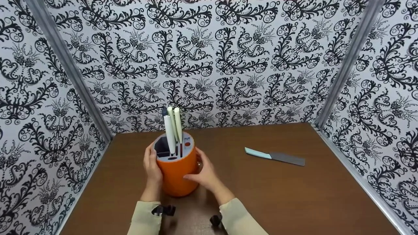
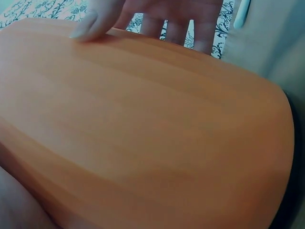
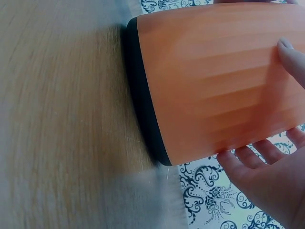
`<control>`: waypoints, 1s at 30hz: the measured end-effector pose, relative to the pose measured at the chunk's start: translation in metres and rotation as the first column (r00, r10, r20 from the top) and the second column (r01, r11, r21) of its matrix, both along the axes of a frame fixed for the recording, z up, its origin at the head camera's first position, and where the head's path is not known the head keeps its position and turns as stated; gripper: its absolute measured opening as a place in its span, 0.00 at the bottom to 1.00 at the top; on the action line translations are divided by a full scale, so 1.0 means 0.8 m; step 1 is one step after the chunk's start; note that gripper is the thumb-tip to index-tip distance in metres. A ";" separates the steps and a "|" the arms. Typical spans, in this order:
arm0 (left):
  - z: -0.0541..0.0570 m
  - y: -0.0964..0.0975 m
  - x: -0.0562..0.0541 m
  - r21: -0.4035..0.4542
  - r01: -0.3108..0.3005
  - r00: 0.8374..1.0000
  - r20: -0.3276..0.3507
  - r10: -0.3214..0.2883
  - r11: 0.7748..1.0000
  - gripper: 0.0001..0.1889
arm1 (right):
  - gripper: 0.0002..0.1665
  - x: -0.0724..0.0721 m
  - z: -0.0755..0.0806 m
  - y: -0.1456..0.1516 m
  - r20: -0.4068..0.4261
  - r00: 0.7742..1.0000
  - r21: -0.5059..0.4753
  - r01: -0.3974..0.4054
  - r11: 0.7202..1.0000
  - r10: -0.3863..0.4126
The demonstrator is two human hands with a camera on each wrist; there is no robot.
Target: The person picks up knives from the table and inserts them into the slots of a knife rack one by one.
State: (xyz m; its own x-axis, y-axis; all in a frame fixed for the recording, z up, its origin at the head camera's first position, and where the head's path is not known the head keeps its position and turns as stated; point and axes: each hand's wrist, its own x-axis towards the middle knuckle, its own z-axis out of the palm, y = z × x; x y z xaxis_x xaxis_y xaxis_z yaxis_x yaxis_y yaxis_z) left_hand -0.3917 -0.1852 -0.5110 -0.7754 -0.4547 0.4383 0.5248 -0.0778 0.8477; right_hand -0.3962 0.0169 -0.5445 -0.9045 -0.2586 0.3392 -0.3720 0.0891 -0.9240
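An orange knife block (image 1: pixel 179 176) with a grey slotted top stands between my two hands near the table's front. Several knife handles (image 1: pixel 176 125), white, pale green and dark, stick up from its top. My left hand (image 1: pixel 152 168) grips its left side, thumb by the rim. From the other side my right hand (image 1: pixel 205 171) holds it, thumb across the front and fingers round the right side. In the right wrist view the block's black base (image 3: pixel 143 100) is close against the wooden surface.
A cleaver (image 1: pixel 285 158) with a pale blue handle lies on the brown table (image 1: pixel 248 192), right of the block. Black-and-white patterned walls (image 1: pixel 202 65) rise at the back and both sides, with grey metal strips (image 1: pixel 70 65) at the corners.
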 end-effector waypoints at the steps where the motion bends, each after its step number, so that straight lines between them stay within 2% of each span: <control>1: -0.001 0.000 0.000 0.002 0.007 1.000 -0.008 -0.007 1.000 0.25 | 0.66 0.000 0.000 0.000 -0.001 1.000 0.000 0.000 1.000 0.000; 7: -0.010 -0.002 0.001 -0.012 0.050 0.995 -0.088 -0.051 0.999 0.31 | 0.67 0.001 0.000 -0.001 0.000 1.000 0.000 -0.008 1.000 0.008; 12: -0.023 -0.012 -0.004 -0.100 0.121 0.974 -0.179 -0.137 0.988 0.44 | 0.65 0.001 0.001 0.000 0.014 0.999 -0.009 -0.029 1.000 0.029; 15: -0.026 -0.018 -0.006 -0.141 0.132 0.970 -0.184 -0.157 0.981 0.48 | 0.64 -0.001 0.001 0.001 0.020 0.999 -0.012 -0.028 1.000 0.028; 19: -0.031 -0.017 0.003 -0.196 0.071 0.987 -0.130 -0.097 0.978 0.48 | 0.64 -0.002 0.000 0.001 0.012 1.000 -0.016 -0.019 1.000 0.020; 23: -0.046 -0.011 0.022 -0.310 -0.009 0.999 -0.041 -0.004 0.951 0.46 | 0.63 -0.002 -0.002 0.002 -0.008 1.000 -0.022 -0.014 1.000 0.014; 26: -0.058 -0.006 0.037 -0.370 -0.043 0.998 0.021 0.054 0.928 0.50 | 0.63 -0.002 -0.003 0.003 -0.016 1.000 -0.015 -0.017 1.000 0.017; 30: -0.066 0.003 0.051 -0.391 -0.067 0.989 0.094 0.112 0.918 0.56 | 0.62 -0.003 -0.003 0.006 -0.021 0.999 -0.007 -0.032 0.999 0.032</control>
State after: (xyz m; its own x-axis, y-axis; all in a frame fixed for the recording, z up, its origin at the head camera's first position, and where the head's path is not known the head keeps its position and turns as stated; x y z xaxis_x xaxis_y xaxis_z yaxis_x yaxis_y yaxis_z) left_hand -0.3511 -0.1827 -0.5640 -0.7934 -0.3376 0.5065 0.4145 0.3097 0.8557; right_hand -0.3987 0.0217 -0.5470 -0.8885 -0.2844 0.3601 -0.3938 0.0699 -0.9165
